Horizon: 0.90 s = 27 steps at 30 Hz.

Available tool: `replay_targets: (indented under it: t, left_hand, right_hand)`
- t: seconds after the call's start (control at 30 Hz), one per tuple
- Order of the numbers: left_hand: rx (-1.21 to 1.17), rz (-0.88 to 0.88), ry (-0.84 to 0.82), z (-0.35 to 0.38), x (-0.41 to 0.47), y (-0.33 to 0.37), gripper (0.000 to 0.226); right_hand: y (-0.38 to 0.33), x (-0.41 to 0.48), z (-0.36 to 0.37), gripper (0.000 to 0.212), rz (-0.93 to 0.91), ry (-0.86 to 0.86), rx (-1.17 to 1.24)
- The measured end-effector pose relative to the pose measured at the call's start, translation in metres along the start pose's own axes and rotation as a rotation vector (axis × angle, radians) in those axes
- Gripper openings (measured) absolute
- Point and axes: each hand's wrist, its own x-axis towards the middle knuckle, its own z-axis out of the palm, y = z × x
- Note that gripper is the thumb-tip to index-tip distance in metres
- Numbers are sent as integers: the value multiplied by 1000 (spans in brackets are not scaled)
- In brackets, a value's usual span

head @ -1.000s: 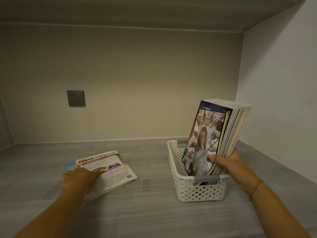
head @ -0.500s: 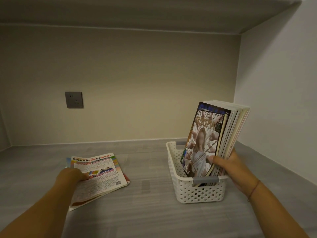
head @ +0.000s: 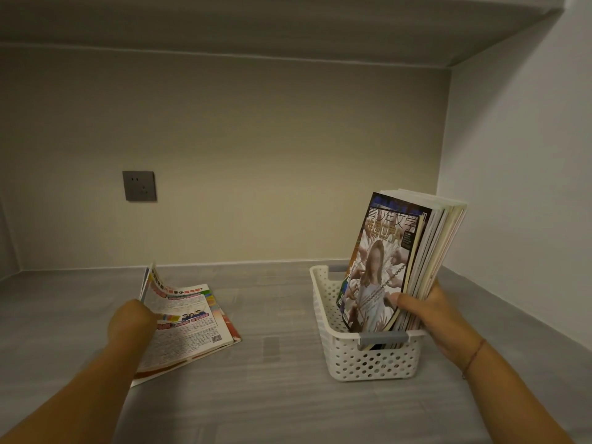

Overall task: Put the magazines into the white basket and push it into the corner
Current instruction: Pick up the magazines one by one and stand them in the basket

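A white perforated basket (head: 368, 363) stands on the grey shelf at the right. A stack of magazines (head: 400, 261) stands upright in it, tilted right, with a dark cover at the front. My right hand (head: 429, 312) grips the stack at its lower right edge, thumb on the front cover. To the left, a thin pile of colourful magazines (head: 192, 328) lies on the shelf. My left hand (head: 131, 322) is closed on its left edge, and the upper cover or pages lift up there.
A grey wall socket (head: 139, 185) sits on the back wall. The white side wall (head: 519, 187) meets the back wall in the corner behind and right of the basket. Another shelf runs overhead.
My left hand slid the flat pile toward me, took hold of its left edge and raised it, so the pages fan up. The right hand and the stack in the basket stayed put.
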Motion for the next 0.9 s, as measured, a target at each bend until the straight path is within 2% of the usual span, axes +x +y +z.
replay_targets:
  t: [0.23,0.37,0.5,0.63,0.77,0.9]
  left_hand:
    - [-20,-54,52,1,-6,-10,20]
    - [33,12,133,-9,-9,-17,22]
    - [-35,66,74,-19,-12,-1,21]
    - [-138,34,-135,-24,-7,27,17]
    - [-608,-150,-586,-27,-23,53,11]
    - [-686,-138,-832,-32,-40,69,10]
  right_hand:
    - [0,-1,0,43,-4,-8,0]
    - [0,-1,0,42,5,-5,-5]
    - [-1,0,1,46,3,4,0]
    - [-2,-1,1,41,6,4,-9]
    - [-3,-3,1,40,19,2,-7]
    - [-5,-3,3,42,13,3,-2]
